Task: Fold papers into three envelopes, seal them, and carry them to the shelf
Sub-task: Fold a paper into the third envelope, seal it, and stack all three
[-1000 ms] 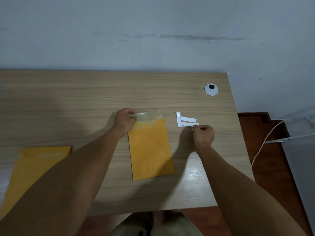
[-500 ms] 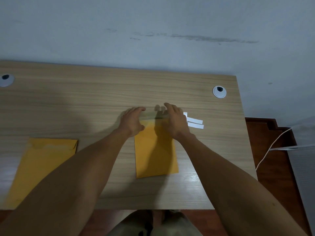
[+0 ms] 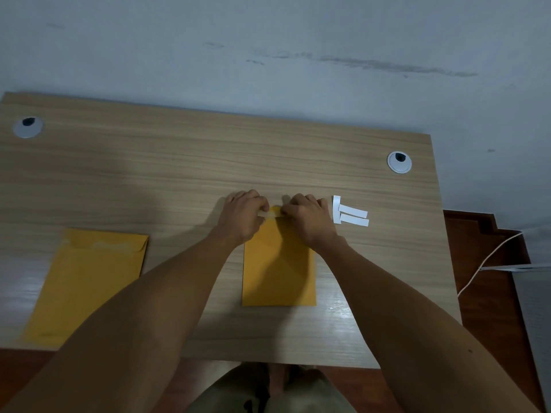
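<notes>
A yellow envelope (image 3: 278,263) lies lengthwise in the middle of the wooden desk (image 3: 179,174). My left hand (image 3: 243,217) and my right hand (image 3: 308,219) both pinch its pale flap (image 3: 269,214) at the far end, bending it over toward me. The hands hide most of the flap. Another yellow envelope (image 3: 86,278) with its flap folded down lies flat at the left, partly under my left forearm. Three white peel-off strips (image 3: 350,214) rest just right of my right hand.
Two round grey cable grommets sit in the desk, one far left (image 3: 28,126) and one far right (image 3: 399,162). A white cable (image 3: 489,257) hangs over the red-brown floor right of the desk. A grey wall stands behind.
My right hand left the white strips and came over to the envelope's flap. Both hands went from lying flat on the flap to pinching and folding it.
</notes>
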